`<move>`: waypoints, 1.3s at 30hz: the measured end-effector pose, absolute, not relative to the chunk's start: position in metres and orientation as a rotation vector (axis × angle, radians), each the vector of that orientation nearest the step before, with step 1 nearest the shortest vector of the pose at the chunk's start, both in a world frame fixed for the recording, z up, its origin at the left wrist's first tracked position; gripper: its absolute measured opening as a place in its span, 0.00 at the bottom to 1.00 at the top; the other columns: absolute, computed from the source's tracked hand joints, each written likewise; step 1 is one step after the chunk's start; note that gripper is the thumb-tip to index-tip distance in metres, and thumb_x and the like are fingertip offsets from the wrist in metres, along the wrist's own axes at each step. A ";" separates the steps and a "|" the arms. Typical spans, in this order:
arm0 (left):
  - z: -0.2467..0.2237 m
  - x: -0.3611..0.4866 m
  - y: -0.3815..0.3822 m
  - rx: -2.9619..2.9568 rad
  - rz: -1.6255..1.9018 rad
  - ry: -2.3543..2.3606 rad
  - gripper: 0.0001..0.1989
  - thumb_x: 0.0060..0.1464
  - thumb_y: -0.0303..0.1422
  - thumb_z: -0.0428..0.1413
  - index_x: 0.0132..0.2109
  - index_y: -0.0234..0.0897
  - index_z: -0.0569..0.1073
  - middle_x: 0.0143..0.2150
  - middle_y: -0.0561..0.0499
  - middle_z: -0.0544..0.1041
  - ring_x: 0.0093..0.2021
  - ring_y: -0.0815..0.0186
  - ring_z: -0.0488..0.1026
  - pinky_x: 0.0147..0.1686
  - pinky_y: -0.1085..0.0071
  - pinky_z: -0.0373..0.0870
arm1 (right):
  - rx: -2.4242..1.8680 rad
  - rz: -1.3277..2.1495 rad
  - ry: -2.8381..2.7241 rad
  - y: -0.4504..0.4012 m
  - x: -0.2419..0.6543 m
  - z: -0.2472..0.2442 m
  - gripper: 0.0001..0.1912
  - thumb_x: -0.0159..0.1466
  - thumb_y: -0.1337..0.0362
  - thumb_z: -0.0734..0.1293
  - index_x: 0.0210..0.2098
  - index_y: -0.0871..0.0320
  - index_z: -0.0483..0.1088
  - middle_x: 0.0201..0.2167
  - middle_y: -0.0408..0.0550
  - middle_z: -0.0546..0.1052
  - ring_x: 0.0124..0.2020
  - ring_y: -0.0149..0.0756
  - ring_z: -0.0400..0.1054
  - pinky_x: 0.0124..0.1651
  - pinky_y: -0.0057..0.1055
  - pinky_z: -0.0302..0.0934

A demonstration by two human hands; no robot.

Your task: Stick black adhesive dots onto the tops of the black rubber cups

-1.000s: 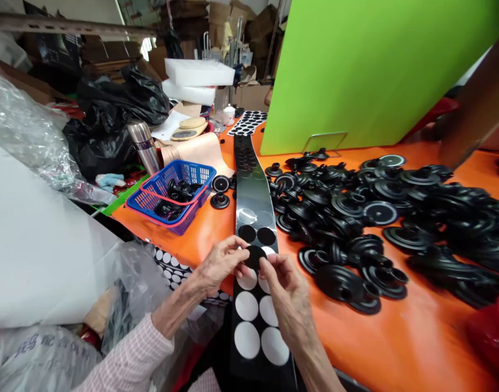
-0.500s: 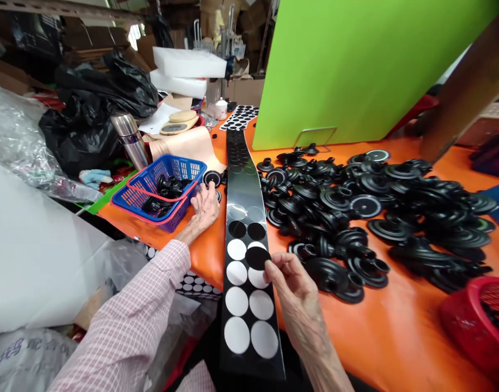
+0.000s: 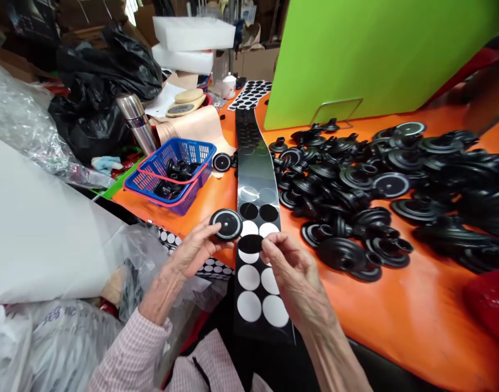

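My left hand grips a round black rubber cup with a pale silver centre, its face turned up and towards me. My right hand pinches a black adhesive disc between thumb and fingers, just beside the cup and above a long glossy backing strip. That strip runs away from me across the table, with rows of black discs and white circles on it. The two hands are close but not touching. The cup and the disc are also apart.
A heap of black rubber cups covers the orange table to the right, before a green board. A blue basket of black parts and a steel flask stand at left, beside plastic sheeting.
My left hand has come back from beside the blue basket holding a black cup. My right hand still pinches the black disc and has moved left, nearer the cup.
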State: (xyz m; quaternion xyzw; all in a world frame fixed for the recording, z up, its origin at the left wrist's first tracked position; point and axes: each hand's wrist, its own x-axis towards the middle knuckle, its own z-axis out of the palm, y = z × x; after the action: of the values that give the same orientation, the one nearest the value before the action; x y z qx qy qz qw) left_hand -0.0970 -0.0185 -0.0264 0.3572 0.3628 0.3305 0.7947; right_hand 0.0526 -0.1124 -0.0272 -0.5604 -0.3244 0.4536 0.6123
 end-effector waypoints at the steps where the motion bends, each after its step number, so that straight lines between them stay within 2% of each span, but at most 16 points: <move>1: -0.026 -0.097 -0.022 0.811 0.709 0.761 0.12 0.55 0.32 0.58 0.46 0.33 0.75 0.46 0.44 0.77 0.43 0.61 0.75 0.39 0.67 0.74 | -1.292 1.022 -0.741 -0.111 0.050 -0.029 0.14 0.58 0.52 0.69 0.29 0.56 0.67 0.29 0.41 0.65 0.30 0.29 0.59 0.32 0.26 0.57; 5: -0.025 -0.099 -0.033 0.844 0.671 0.741 0.18 0.52 0.30 0.60 0.51 0.38 0.72 0.51 0.45 0.75 0.44 0.59 0.76 0.41 0.62 0.76 | -1.325 0.893 -0.723 -0.104 0.040 -0.041 0.15 0.58 0.52 0.68 0.26 0.57 0.68 0.44 0.48 0.68 0.44 0.36 0.65 0.45 0.33 0.62; 8: -0.026 -0.100 -0.037 0.821 0.631 0.736 0.20 0.49 0.28 0.60 0.51 0.37 0.72 0.53 0.44 0.74 0.43 0.58 0.77 0.42 0.60 0.76 | -1.373 0.854 -0.708 -0.102 0.033 -0.047 0.15 0.59 0.52 0.67 0.26 0.57 0.69 0.46 0.51 0.69 0.49 0.40 0.65 0.51 0.39 0.61; 15: -0.027 -0.101 -0.041 0.799 0.628 0.727 0.21 0.48 0.25 0.58 0.51 0.37 0.73 0.51 0.45 0.76 0.42 0.58 0.78 0.46 0.57 0.76 | -1.382 0.866 -0.646 -0.102 0.025 -0.047 0.13 0.57 0.53 0.68 0.27 0.57 0.70 0.44 0.50 0.69 0.47 0.39 0.67 0.52 0.39 0.63; 22: -0.027 -0.099 -0.043 0.813 0.635 0.775 0.21 0.46 0.26 0.59 0.51 0.36 0.74 0.51 0.44 0.75 0.47 0.56 0.76 0.47 0.57 0.75 | -1.399 0.848 -0.633 -0.102 0.022 -0.049 0.13 0.56 0.54 0.68 0.26 0.57 0.71 0.44 0.50 0.70 0.46 0.39 0.68 0.52 0.41 0.62; 29: -0.033 -0.100 -0.042 0.835 0.626 0.763 0.20 0.47 0.27 0.59 0.50 0.37 0.74 0.51 0.45 0.76 0.47 0.57 0.75 0.47 0.59 0.75 | -1.476 0.804 -0.688 -0.103 0.022 -0.051 0.13 0.58 0.54 0.67 0.26 0.57 0.69 0.43 0.50 0.70 0.45 0.38 0.68 0.50 0.39 0.63; 35: -0.036 -0.100 -0.044 0.853 0.662 0.772 0.19 0.52 0.32 0.60 0.52 0.36 0.73 0.54 0.44 0.73 0.48 0.57 0.75 0.45 0.60 0.76 | -1.533 0.669 -0.752 -0.102 0.016 -0.056 0.11 0.60 0.56 0.65 0.28 0.57 0.68 0.40 0.49 0.69 0.42 0.37 0.67 0.47 0.39 0.64; 39: -0.038 -0.101 -0.045 0.846 0.685 0.810 0.20 0.50 0.33 0.62 0.51 0.36 0.73 0.52 0.44 0.74 0.47 0.57 0.75 0.43 0.61 0.77 | -1.584 0.513 -0.835 -0.100 0.009 -0.060 0.08 0.63 0.59 0.62 0.29 0.55 0.65 0.38 0.47 0.69 0.41 0.36 0.67 0.47 0.39 0.63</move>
State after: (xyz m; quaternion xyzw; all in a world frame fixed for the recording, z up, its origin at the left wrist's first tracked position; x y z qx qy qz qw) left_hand -0.1006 -0.0447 -0.0382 0.3913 0.3745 0.3166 0.7787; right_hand 0.0091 -0.1003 -0.0596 -0.6823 -0.3598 0.2211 0.5968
